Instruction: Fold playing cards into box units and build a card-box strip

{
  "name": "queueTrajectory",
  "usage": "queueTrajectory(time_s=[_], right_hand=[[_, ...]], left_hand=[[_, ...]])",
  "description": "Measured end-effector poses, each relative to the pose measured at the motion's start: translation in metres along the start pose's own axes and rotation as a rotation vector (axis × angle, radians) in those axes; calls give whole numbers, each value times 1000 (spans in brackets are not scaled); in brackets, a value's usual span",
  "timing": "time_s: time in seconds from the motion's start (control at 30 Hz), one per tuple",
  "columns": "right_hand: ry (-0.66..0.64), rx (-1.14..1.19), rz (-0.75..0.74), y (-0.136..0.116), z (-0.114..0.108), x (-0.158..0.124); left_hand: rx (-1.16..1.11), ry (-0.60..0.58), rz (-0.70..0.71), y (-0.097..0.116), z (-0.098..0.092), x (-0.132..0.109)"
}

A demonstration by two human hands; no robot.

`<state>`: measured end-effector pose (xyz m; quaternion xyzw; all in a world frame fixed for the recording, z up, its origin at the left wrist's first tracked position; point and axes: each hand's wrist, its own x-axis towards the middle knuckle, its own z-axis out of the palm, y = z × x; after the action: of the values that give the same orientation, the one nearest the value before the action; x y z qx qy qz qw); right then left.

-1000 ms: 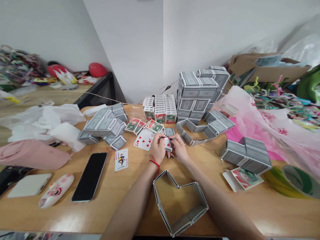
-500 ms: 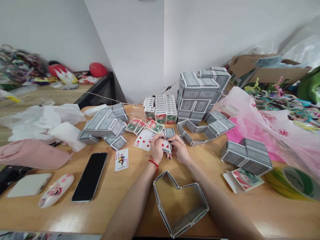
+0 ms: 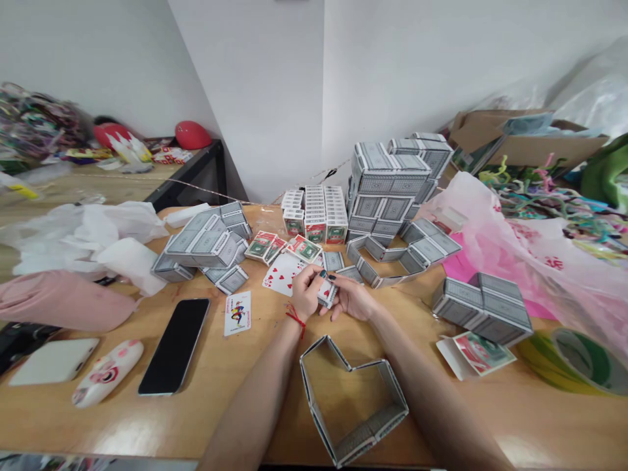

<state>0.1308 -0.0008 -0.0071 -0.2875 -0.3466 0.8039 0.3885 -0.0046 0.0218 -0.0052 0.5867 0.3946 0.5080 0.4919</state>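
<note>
A small bundle of playing cards, a red heart on its upper face, sits between my two hands. Its left side is gripped by my left hand, thumb along the top. My right hand has its fingers closed on the other side, partly hiding the cards. Just beyond lie patterned card backs and face-up heart cards. Between my forearms stands a heart-shaped frame made of folded cards. A joker card lies face up to the left.
Card-built block structures stand at the left and back right, with another block at right. Card boxes are stacked behind. A phone, a tape roll and a pink plastic bag surround the work area.
My right fingers have shifted over the bundle, and more card backs now show on the table beyond my right hand. The camera view has moved slightly.
</note>
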Motion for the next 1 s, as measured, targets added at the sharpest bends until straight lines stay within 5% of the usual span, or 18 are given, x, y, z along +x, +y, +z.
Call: queueTrajectory(time_s=[0.27, 0.4, 0.63, 1.0], right_hand=[[-105, 44, 71, -1, -14, -3], [-67, 5, 31, 2, -13, 0], [90, -22, -153, 5, -5, 8], [263, -148, -280, 13, 1, 15]], left_hand=[[23, -85, -7, 1, -5, 5], [22, -68, -1, -2, -3, 7], [151, 140, -46, -9, -1, 16], [173, 82, -127, -9, 4, 14]])
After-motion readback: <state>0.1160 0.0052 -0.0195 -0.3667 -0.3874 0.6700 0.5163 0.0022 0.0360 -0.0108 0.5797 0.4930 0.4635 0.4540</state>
